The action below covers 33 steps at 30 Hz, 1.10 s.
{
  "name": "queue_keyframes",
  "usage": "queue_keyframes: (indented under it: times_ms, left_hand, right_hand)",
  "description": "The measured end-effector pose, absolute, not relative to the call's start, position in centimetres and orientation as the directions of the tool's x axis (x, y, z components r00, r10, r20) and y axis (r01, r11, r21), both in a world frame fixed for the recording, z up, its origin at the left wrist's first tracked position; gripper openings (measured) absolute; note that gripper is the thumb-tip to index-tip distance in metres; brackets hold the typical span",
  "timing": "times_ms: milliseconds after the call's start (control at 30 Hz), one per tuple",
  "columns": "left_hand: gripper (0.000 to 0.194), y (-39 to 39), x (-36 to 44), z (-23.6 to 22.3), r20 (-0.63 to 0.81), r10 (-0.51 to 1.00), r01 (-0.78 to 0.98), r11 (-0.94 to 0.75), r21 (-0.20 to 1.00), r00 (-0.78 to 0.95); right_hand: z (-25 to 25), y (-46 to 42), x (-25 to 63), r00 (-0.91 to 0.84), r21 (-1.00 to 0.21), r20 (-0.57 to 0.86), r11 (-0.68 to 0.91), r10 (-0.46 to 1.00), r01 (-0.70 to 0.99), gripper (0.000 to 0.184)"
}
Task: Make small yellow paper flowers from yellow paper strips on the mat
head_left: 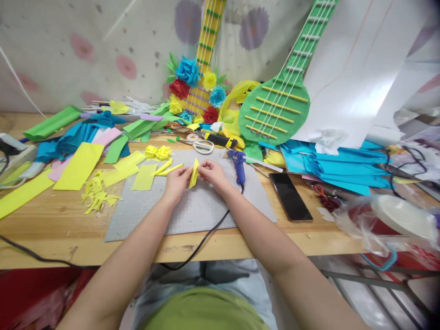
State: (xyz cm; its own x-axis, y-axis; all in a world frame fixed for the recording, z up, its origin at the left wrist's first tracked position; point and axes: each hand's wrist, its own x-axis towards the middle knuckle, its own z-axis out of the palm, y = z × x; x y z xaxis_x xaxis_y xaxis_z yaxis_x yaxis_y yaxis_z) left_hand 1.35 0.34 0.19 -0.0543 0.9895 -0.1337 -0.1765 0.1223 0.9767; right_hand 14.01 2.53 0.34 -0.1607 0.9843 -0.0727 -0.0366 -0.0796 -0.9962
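Note:
Between my two hands stands a folded piece of yellow crepe paper, above the grey cutting mat. My left hand pinches its left side. On the other side, the fingertips of my right hand close on the same piece. Narrow folded yellow strips lie just left of my left hand, beside a flat yellow rectangle. Two finished-looking yellow paper flowers sit at the mat's back edge. A blue hot glue gun lies to the right of my right hand.
Scissors and a yellow-black utility knife lie behind the mat. A phone rests at its right; the glue gun's black cord crosses the front edge. Yellow scraps lie left. A green paper-covered instrument leans at the back.

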Motion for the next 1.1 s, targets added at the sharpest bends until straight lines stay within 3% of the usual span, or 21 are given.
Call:
queue_keyframes:
  times_ms: [733, 1100]
  left_hand:
    - [0.044, 0.25, 1.26, 0.43, -0.156, 0.987, -0.153, 0.150, 0.977, -0.033]
    - [0.045, 0.13, 1.42, 0.86, -0.183, 0.981, -0.150, 0.171, 0.974, -0.071]
  right_hand:
    - [0.74, 2.34, 14.17, -0.134, -0.993, -0.075, -0.087, 0.988, -0.080, 0.019]
    - [0.95, 2.34, 14.22, -0.129, -0.993, -0.068, -0.080, 0.989, -0.089, 0.029]
